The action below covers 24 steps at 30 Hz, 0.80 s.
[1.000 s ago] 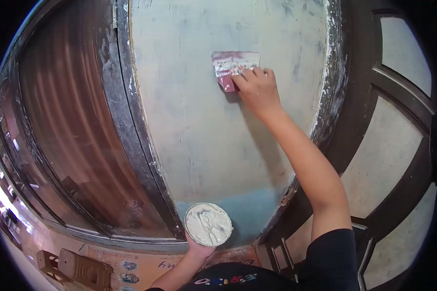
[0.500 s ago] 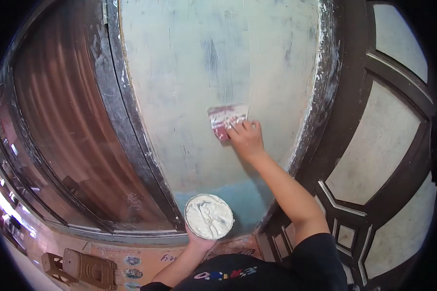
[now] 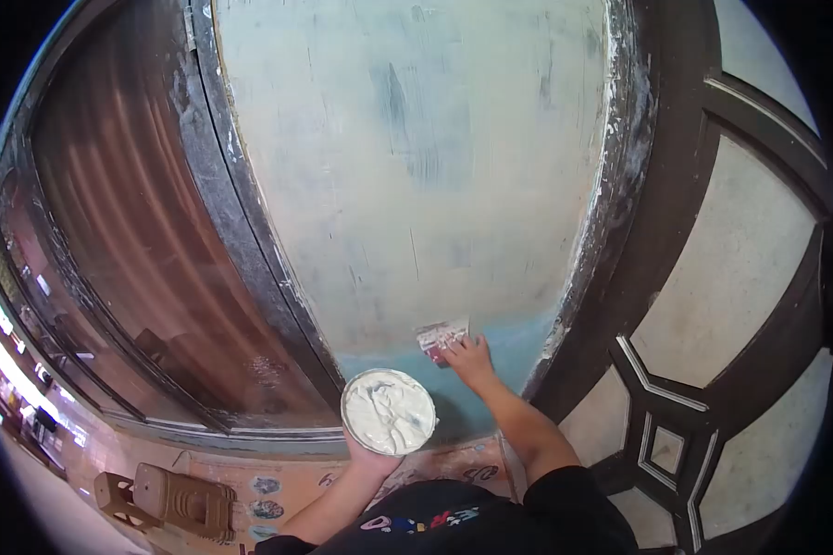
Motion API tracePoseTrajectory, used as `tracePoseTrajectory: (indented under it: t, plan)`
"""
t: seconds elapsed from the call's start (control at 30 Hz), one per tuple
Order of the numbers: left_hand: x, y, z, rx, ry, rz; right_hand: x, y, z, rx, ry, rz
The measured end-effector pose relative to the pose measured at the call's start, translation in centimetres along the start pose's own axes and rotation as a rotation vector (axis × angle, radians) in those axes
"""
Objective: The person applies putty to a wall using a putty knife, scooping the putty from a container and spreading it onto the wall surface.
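My right hand [image 3: 473,363] grips a reddish scraper [image 3: 443,340] smeared with white paste. The scraper's blade lies against the wall panel [image 3: 453,231], at the border between its pale coated surface and the blue strip [image 3: 491,393] at the bottom. Below and to the left, my left hand [image 3: 376,457] holds up a round tub of white paste [image 3: 389,413] from underneath; most of its fingers are hidden by the tub. The pale coat on the panel shows darker blue-grey patches and thin vertical streaks.
A dark-framed window [image 3: 148,250] with a brown curtain behind it is on the left. To the right stands a dark brown door [image 3: 676,231] with pale panels. Brown plastic stools [image 3: 183,500] are at the lower left on a patterned floor covering [image 3: 296,490].
My right hand and the scraper have moved down the panel, from its pale middle to the edge of the blue strip. The tub has shifted slightly left in view.
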State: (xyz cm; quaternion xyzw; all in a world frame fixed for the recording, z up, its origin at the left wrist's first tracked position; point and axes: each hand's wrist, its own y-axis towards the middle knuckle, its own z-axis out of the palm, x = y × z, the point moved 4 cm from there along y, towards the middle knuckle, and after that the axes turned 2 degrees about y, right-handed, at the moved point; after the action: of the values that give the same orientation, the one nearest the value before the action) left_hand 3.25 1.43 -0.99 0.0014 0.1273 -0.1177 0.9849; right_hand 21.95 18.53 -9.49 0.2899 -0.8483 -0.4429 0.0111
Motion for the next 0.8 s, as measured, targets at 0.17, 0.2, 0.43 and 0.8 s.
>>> tracePoseTrajectory:
  t: [0.17, 0.2, 0.43, 0.8]
  plan:
    - [-0.5, -0.1, -0.8, 0.016, 0.023, 0.017, 0.9, -3.2, 1.6, 0.09, 0.087, 0.034]
    - [-0.4, -0.3, -0.3, -0.022, 0.018, 0.033, 1.1, -3.2, 1.2, 0.129, 0.112, 0.044]
    - [-0.6, -0.5, 0.6, -0.005, 0.016, 0.09, 2.2, -4.6, -2.1, 0.195, 0.394, 0.215]
    - [-0.6, 1.7, -0.2, 0.05, -0.015, 0.115, -2.1, 8.4, -13.8, -0.11, 1.539, 0.77]
